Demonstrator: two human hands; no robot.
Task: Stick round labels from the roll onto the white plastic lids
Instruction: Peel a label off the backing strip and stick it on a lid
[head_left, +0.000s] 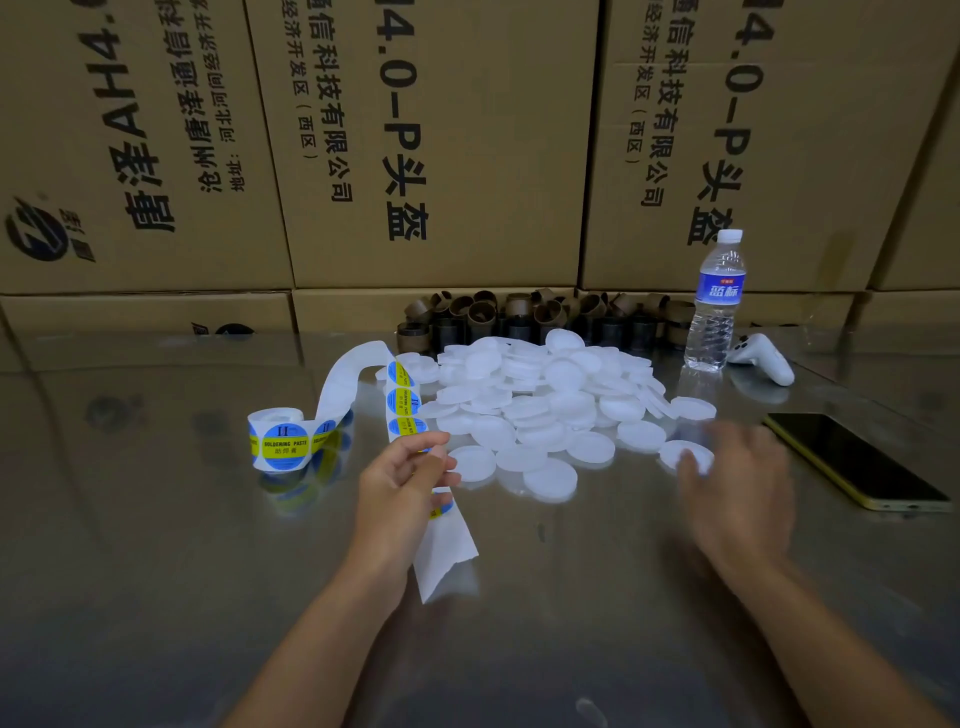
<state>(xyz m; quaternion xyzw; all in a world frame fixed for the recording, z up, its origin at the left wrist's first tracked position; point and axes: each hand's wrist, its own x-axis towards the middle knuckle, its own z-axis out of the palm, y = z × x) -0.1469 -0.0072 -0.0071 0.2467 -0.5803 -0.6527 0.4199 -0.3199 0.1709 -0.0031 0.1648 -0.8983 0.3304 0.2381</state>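
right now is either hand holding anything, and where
The left hand pinches the label strip partway along, above its bare tail. The right hand is blurred at a white lid; a grip cannot be told.

Stacked cardboard boxes (467, 130) walling off the entire rear, printed with large black Chinese characters turned sideways; a lower row of cartons (145, 312) beneath; in front, a glossy grey metal surface (130, 545) mirroring the box fronts in dull streaks; against the boxes, a cluster of brown cardboard tube cores (483, 312); to the right, an upright blue-labelled water bottle (714, 306), a white handheld controller (763, 356) just beside it, a dark phone (852, 457) lying flat; dim, warm light.
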